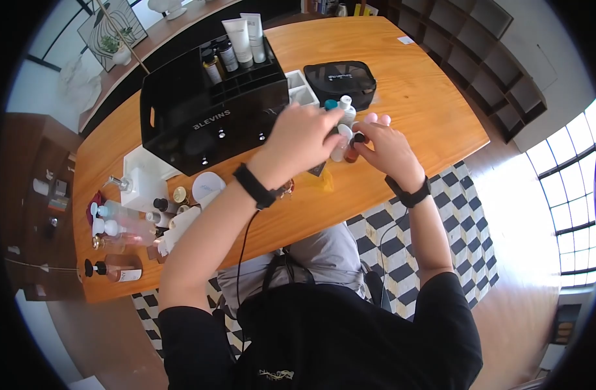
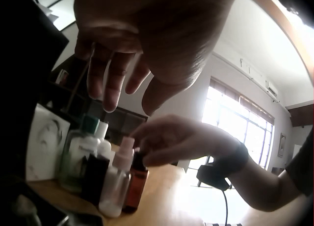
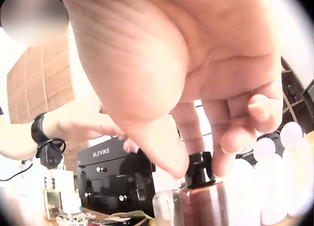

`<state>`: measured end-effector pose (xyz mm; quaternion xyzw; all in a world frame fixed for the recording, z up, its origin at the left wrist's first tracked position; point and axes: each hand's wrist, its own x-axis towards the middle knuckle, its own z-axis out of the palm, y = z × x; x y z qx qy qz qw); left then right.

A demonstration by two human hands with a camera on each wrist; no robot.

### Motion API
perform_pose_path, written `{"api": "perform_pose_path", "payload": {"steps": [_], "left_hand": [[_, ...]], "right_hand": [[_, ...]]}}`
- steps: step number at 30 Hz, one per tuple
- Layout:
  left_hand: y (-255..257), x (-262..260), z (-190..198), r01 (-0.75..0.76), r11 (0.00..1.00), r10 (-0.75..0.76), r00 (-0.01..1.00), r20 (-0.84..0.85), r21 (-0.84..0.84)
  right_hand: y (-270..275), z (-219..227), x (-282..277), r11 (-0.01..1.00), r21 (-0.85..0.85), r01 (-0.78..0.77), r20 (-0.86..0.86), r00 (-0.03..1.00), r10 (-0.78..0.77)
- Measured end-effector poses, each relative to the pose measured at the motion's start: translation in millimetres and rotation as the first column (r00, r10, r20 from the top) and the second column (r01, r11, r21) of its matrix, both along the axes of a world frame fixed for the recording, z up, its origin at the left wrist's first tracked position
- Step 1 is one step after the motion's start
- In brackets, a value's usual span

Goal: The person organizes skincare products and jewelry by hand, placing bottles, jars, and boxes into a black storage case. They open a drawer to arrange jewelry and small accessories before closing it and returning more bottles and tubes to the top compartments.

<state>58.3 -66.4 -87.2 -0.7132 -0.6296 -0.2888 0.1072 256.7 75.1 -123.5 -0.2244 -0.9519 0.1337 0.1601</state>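
My right hand (image 1: 390,151) pinches the black cap (image 3: 198,169) of a reddish-brown bottle (image 3: 206,206), thumb on one side and fingers on the other. The bottle stands upright on the wooden table. Right beside it is a clear spray bottle (image 2: 115,189) with a pale pink top. My left hand (image 1: 299,138) hovers above the bottle group with fingers loosely extended, holding nothing. Below that hand, in the left wrist view, stand a green-capped clear bottle (image 2: 78,155), a white-capped bottle (image 2: 103,142) and a small black box (image 2: 95,179).
A black organizer marked BLEVINS (image 1: 181,140) stands at the back left, with tubes (image 1: 239,42) and small bottles on top. Behind the bottles lies a black pouch (image 1: 340,81). Several pump bottles and jars crowd the table's left end, near a white dispenser (image 1: 142,188).
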Motion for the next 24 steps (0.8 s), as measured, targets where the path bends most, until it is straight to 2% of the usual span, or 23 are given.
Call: {"api": "perform_pose_path", "payload": {"steps": [2,3,4,5,7,8,9,11,13,16,18,22,24], "left_hand": [[-15.5,-21.8,34.0,0.003,0.997,-0.005,1.000,0.018,0.072],[-25.9,-35.4,52.7,-0.031,0.997,0.027,0.998,0.062,0.066],[-34.0,-49.8,66.6,-0.105,0.994,0.103,0.980,0.171,0.005],[-42.0,-68.3,80.8,-0.197,0.979,0.202,0.967,0.157,-0.051],[-51.5,-117.8,97.5,-0.301,0.953,0.301,0.953,-0.002,-0.032],[-57.8,-128.5,112.6,-0.396,0.913,0.395,0.918,-0.028,-0.095],[-58.4,-149.4,113.3,-0.439,0.895,0.433,0.898,-0.079,-0.077],[-51.6,-184.2,107.7,-0.481,0.875,0.472,0.872,-0.127,-0.055],[-42.5,-205.0,96.5,-0.525,0.841,0.480,0.836,-0.267,-0.132],[-30.3,-214.1,85.3,-0.531,0.830,0.476,0.833,-0.282,-0.168],[-26.2,-207.7,94.9,-0.545,0.814,0.483,0.827,-0.289,-0.199],[-33.2,-188.8,97.4,-0.555,0.813,0.506,0.823,-0.259,-0.175],[-39.9,-179.1,101.8,-0.526,0.819,0.465,0.842,-0.272,-0.228]], "right_hand": [[1.0,9.2,3.2,1.000,-0.010,-0.018,0.027,0.999,0.018],[3.1,13.2,4.9,0.999,0.003,-0.036,-0.026,0.999,0.036],[3.4,19.6,4.6,0.998,0.017,-0.053,-0.079,0.995,0.054],[-0.7,36.7,2.8,0.999,-0.002,-0.052,-0.087,0.995,0.051],[-9.2,70.0,-3.5,0.999,0.025,-0.036,-0.085,0.996,0.038],[-11.5,81.6,-9.7,0.998,0.052,-0.020,-0.085,0.996,0.025],[-11.6,87.6,-18.3,0.995,0.085,-0.060,-0.140,0.988,0.071],[-23.0,117.9,-44.8,0.988,0.107,-0.109,-0.141,0.982,0.124],[-26.7,129.7,-81.8,0.963,0.186,-0.197,-0.189,0.954,0.232],[-24.7,139.5,-152.0,0.886,0.368,-0.282,-0.238,0.893,0.383],[-20.1,141.4,-202.0,0.905,0.338,-0.260,-0.101,0.946,0.309],[-14.1,134.5,-268.2,0.899,0.351,-0.263,-0.106,0.942,0.317],[-7.1,132.4,-293.9,0.903,0.341,-0.261,-0.075,0.950,0.303]]}}
